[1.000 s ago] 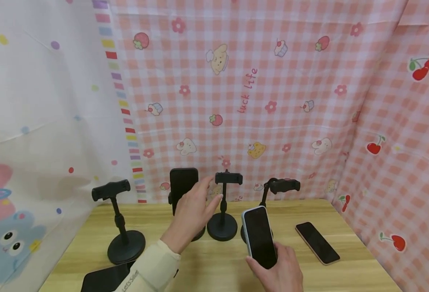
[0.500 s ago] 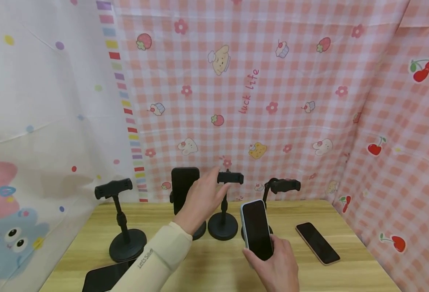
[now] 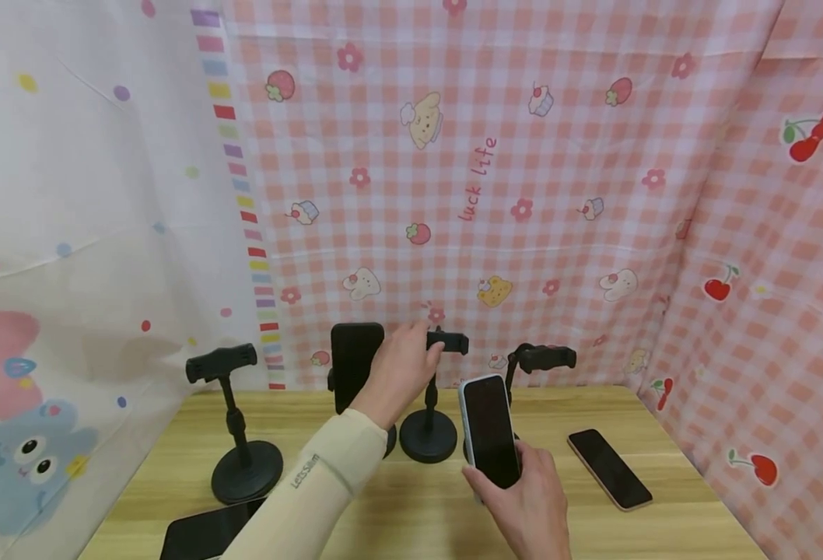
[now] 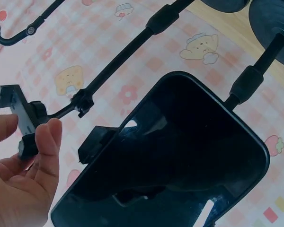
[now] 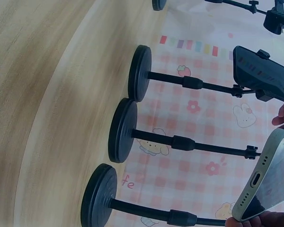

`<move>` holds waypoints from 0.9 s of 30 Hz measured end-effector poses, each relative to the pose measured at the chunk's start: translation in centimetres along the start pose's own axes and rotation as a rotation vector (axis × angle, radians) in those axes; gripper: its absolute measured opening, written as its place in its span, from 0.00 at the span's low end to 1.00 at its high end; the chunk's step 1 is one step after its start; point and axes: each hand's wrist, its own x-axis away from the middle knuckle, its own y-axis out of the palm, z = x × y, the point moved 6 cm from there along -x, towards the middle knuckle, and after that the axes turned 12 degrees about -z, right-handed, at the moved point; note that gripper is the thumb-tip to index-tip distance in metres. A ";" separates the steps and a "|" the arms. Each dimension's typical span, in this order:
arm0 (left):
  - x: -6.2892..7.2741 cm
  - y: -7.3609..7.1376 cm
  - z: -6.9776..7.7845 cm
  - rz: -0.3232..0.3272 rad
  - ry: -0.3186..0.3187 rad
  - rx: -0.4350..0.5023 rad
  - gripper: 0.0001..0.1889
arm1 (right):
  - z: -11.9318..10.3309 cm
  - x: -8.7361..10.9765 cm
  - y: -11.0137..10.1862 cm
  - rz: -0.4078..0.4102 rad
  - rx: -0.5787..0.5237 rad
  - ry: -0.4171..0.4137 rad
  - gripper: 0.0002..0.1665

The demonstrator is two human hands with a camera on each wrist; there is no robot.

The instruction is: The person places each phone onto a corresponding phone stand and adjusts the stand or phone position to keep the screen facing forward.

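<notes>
My left hand (image 3: 400,373) is at the left end of the black clamp (image 3: 453,342) on a phone stand (image 3: 429,437). In the left wrist view, its thumb and fingers are curled about the end of that clamp (image 4: 26,113). My right hand (image 3: 534,498) grips a phone (image 3: 492,428) in a pale blue case, held upright with the dark screen facing me. The phone's bottom edge (image 5: 256,179) shows in the right wrist view. Just left of the clamp, a black phone (image 3: 355,358) stands upright in another stand, partly covered by my left hand.
A stand (image 3: 246,470) with nothing in its clamp is at the left. Another stand's clamp (image 3: 548,357) rises behind the held phone. One phone (image 3: 611,469) lies on the wooden table (image 3: 411,521) at right, another (image 3: 204,533) at front left. Patterned cloth (image 3: 523,257) hangs behind.
My left hand has moved right and reached the clamp's left end, its fingers closing there. My right hand has raised the phone slightly and shifted it a little left.
</notes>
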 end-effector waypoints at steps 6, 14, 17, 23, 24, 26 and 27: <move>-0.3 0.4 -0.2 -0.002 -0.041 0.010 0.15 | 0.2 -0.1 0.0 -0.005 -0.013 0.011 0.58; -0.5 0.7 0.4 0.007 -0.030 0.043 0.13 | 0.2 -0.4 -0.1 -0.014 -0.028 0.012 0.59; -0.4 0.7 0.5 0.021 -0.026 0.045 0.14 | -0.1 -0.4 -0.2 -0.005 -0.033 0.006 0.57; -0.3 0.7 0.3 0.063 -0.024 0.105 0.17 | -0.8 -0.9 -0.3 0.004 -0.044 -0.006 0.56; -0.3 0.7 0.3 0.069 -0.023 0.113 0.17 | -1.0 -1.0 -0.4 0.004 -0.051 -0.009 0.56; -0.3 0.7 0.3 0.082 -0.009 0.117 0.17 | -1.3 -1.2 -0.4 0.004 -0.067 -0.020 0.57; -0.2 0.7 0.3 0.089 0.001 0.116 0.16 | -1.4 -1.3 -0.3 0.006 -0.073 -0.027 0.57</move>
